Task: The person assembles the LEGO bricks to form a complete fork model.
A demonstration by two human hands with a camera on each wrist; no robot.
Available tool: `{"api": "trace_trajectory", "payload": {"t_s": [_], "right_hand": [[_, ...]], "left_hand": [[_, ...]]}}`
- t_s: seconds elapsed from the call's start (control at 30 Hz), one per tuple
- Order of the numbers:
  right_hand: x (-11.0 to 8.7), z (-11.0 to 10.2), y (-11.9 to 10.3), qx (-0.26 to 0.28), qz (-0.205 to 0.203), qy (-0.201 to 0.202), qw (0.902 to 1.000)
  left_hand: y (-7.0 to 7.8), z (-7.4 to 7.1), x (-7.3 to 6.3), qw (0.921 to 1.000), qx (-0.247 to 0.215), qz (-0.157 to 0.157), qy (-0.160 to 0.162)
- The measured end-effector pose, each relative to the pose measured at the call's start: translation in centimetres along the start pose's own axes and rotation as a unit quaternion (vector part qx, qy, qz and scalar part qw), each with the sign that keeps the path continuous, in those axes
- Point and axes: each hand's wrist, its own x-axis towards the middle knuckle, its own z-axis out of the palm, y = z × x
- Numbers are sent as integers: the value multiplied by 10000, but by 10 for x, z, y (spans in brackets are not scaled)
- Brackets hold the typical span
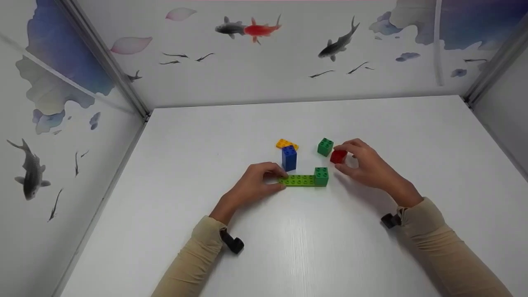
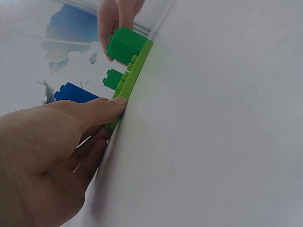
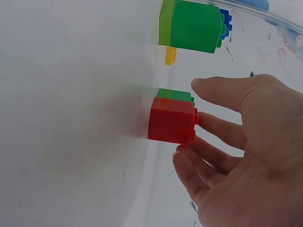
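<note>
My left hand [image 1: 256, 181] pinches the left end of a flat lime-green building plate [image 1: 300, 180] between thumb and fingers. A green brick [image 1: 321, 176] sits on the plate's right end. My right hand [image 1: 366, 164] is at a red brick [image 1: 338, 156] on the table. In the right wrist view, the thumb stands apart from the red brick [image 3: 171, 120] while the fingers reach beside its studded top; whether they touch it I cannot tell. Another green brick [image 1: 325, 147] stands just behind the red one.
A tall blue brick [image 1: 289, 158] stands behind the plate, near my left fingertips. Partly hidden behind it lies a flat yellow-orange plate [image 1: 285, 143]. The white table [image 1: 288, 247] meets printed walls at the back and left.
</note>
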Motion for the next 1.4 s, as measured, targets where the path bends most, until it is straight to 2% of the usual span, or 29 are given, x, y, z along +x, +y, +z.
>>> {"api": "trace_trajectory", "payload": {"t_s": [0.17, 0.4, 0.63, 1.0, 1.27, 1.4], "right_hand": [[0, 0, 2, 50, 205, -205, 9996], [0, -1, 2, 114, 238, -144, 9995], [0, -3, 1, 141, 271, -186, 9994], [0, -1, 2, 66, -61, -45, 9999], [-1, -4, -3, 63, -29, -112, 9999], [-2, -3, -4, 66, -166, -41, 9998]], "left_hand": [[1, 0, 0, 10000, 23, -6, -14], [0, 0, 1, 10000, 18, 52, -7], [0, -1, 0, 10000, -6, -35, 2], [2, -1, 0, 9999, -97, 41, -24], [0, 0, 0, 10000, -87, 27, -6], [0, 0, 0, 9999, -104, 3, 5]]}}
